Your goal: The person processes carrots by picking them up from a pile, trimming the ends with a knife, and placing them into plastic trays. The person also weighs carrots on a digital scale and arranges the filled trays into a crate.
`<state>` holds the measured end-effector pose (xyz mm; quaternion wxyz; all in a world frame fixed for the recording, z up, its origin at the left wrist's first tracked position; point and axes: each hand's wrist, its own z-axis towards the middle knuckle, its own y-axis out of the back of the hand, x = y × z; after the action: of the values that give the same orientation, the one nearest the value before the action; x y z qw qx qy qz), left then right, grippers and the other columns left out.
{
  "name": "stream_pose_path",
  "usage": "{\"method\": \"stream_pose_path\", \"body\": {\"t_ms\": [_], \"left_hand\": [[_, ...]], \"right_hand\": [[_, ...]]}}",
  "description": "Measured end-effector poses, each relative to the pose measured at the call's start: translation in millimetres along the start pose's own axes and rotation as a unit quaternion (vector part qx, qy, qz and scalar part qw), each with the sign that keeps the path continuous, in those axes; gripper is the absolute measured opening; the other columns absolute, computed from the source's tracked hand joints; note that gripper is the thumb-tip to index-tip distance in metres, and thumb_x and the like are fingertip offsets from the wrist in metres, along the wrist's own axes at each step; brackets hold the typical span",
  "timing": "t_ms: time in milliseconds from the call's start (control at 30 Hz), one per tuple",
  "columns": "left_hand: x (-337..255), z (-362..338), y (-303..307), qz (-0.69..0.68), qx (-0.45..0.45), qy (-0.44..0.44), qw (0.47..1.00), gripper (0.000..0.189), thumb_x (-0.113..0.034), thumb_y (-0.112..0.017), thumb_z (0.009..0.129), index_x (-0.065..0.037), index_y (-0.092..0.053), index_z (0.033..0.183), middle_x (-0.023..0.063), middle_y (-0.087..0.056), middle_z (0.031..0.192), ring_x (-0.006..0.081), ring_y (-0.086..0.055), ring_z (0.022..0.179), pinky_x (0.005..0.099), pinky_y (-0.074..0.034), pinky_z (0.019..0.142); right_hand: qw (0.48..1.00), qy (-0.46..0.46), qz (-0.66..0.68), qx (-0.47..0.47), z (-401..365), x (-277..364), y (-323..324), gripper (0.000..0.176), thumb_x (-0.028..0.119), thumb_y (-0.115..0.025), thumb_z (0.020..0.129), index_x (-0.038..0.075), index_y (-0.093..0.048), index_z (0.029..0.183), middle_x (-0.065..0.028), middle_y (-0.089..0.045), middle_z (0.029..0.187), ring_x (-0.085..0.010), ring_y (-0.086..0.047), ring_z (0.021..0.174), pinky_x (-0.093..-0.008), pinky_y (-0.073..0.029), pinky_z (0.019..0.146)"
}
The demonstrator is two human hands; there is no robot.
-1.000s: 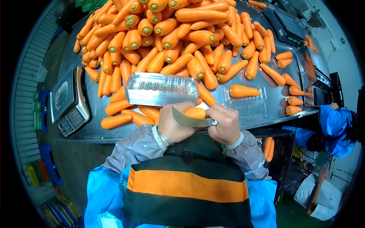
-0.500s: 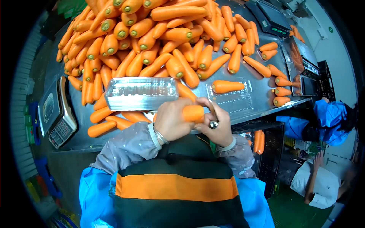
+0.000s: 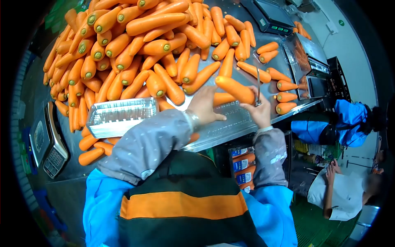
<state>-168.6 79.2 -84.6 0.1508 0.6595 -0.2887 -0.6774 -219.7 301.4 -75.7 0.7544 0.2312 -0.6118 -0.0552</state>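
My right hand (image 3: 259, 111) is closed around a small knife (image 3: 259, 84), its blade pointing up, and the near end of a carrot (image 3: 235, 88). This carrot is held tilted above a clear plastic tray (image 3: 235, 121). Another carrot (image 3: 222, 99) lies in the tray, partly hidden by the held one. My left hand (image 3: 204, 107) is over the tray's left side, thumb spread from the fingers, right by the left end of the lying carrot. To its left stands a stack of clear trays (image 3: 123, 115).
A large carrot heap (image 3: 135, 53) covers the table's far left. Scales stand at the left (image 3: 51, 142) and far right (image 3: 271, 16). Loose carrots (image 3: 286, 96) lie at the right. Below the edge are packed carrots (image 3: 243, 166); other people (image 3: 341, 189) are at right.
My hands have parted. The right hand has moved right and up with knife and carrot; the left now reaches to the tray, having let go of the carrot. The view has shifted.
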Motion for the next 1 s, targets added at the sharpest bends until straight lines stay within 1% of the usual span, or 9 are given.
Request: {"method": "stream_pose_path", "body": {"t_ms": [167,267,367,533,633,667,800,867,1000], "left_hand": [[30.8,3.8,-52.3,0.222,0.05,0.008,0.974,0.092,-0.037,-0.074,0.07,0.001,-0.025,0.138,0.0225,-0.033,0.139,0.0361,-0.026,0.133,0.0457,-0.021,0.11],[52.6,-25.7,-66.9,0.276,0.024,-0.187,0.942,0.068,-0.017,-0.067,0.073,0.001,-0.038,0.133,0.0189,-0.039,0.137,0.0338,-0.029,0.133,0.0437,-0.024,0.11],[40.3,-43.5,-56.3,0.24,0.087,-0.246,0.935,0.056,-0.007,-0.064,0.072,-0.001,-0.048,0.125,0.0164,-0.045,0.132,0.0325,-0.037,0.128,0.0416,-0.03,0.107],[30.9,-36.4,-44.0,0.079,-0.12,-0.103,0.984,0.05,-0.003,-0.065,0.072,-0.002,-0.05,0.119,0.0204,-0.052,0.117,0.0381,-0.05,0.112,0.0416,-0.042,0.095],[83.9,-25.2,-62.8,-0.253,-0.104,0.159,0.949,0.091,-0.022,-0.08,0.071,-0.004,-0.021,0.138,0.0262,-0.045,0.125,0.0325,-0.044,0.121,0.0428,-0.042,0.098],[66.8,-16.8,-42.3,-0.129,-0.044,0.368,0.92,0.098,-0.027,-0.081,0.069,-0.001,-0.018,0.139,0.0281,-0.042,0.127,0.0347,-0.043,0.121,0.041,-0.044,0.094],[75.9,-6.1,-51.1,-0.197,-0.058,0.334,0.92,0.104,-0.035,-0.081,0.067,0.003,-0.017,0.139,0.0253,-0.047,0.119,0.0298,-0.054,0.105,0.0367,-0.048,0.083],[115.2,5.3,-74.9,-0.197,-0.104,0.257,0.94,0.105,-0.034,-0.081,0.068,0.005,-0.015,0.139,0.0248,-0.047,0.119,0.0285,-0.054,0.105,0.0359,-0.048,0.085],[106.0,22.7,-77.0,-0.171,-0.109,0.278,0.939,0.108,-0.038,-0.082,0.064,0.012,-0.019,0.136,0.0286,-0.041,0.127,0.0344,-0.047,0.115,0.0361,-0.038,0.1]], "right_hand": [[0.979,0.002,-0.184,0.084,41.4,-27.8,37.2,0.06,0.003,-0.08,0.06,0.004,-0.058,0.116,-0.0095,-0.063,0.11,-0.0207,-0.06,0.102,-0.0305,-0.047,0.089],[0.963,0.023,-0.219,0.153,53.1,-49.4,24.7,0.058,0.01,-0.081,0.059,0.009,-0.061,0.113,-0.0112,-0.062,0.111,-0.0288,-0.059,0.103,-0.0336,-0.046,0.089],[0.928,0.058,-0.248,0.273,65.3,-74.0,12.5,0.054,0.01,-0.078,0.061,0.014,-0.062,0.113,-0.0114,-0.062,0.111,-0.0303,-0.058,0.103,-0.0361,-0.045,0.09],[0.926,0.042,-0.254,0.277,70.8,-95.3,1.7,0.055,0.013,-0.078,0.06,0.012,-0.063,0.112,-0.0121,-0.058,0.117,-0.0311,-0.052,0.113,-0.0384,-0.042,0.097],[0.956,-0.009,-0.217,0.198,48.3,-105.8,-5.1,0.07,0.025,-0.081,0.063,0.012,-0.053,0.126,-0.0159,-0.051,0.122,-0.0316,-0.051,0.112,-0.0402,-0.042,0.098],[0.967,-0.106,-0.135,0.19,45.2,-95.2,-5.5,0.07,0.028,-0.081,0.065,0.013,-0.052,0.127,-0.0172,-0.047,0.126,-0.0317,-0.052,0.111,-0.0401,-0.045,0.095],[0.957,-0.08,-0.237,0.149,40.7,-99.0,-14.9,0.072,0.035,-0.081,0.063,0.018,-0.053,0.126,-0.0196,-0.045,0.128,-0.0378,-0.053,0.109,-0.0398,-0.045,0.092],[0.956,-0.084,-0.227,0.167,42.8,-94.2,-11.6,0.07,0.034,-0.081,0.062,0.018,-0.054,0.125,-0.0193,-0.044,0.129,-0.0378,-0.052,0.11,-0.0399,-0.044,0.092],[0.953,-0.048,-0.236,0.186,46.0,-93.5,-3.3,0.061,0.029,-0.08,0.062,0.015,-0.058,0.118,-0.0152,-0.045,0.131,-0.0355,-0.052,0.111,-0.0401,-0.043,0.092]]}}
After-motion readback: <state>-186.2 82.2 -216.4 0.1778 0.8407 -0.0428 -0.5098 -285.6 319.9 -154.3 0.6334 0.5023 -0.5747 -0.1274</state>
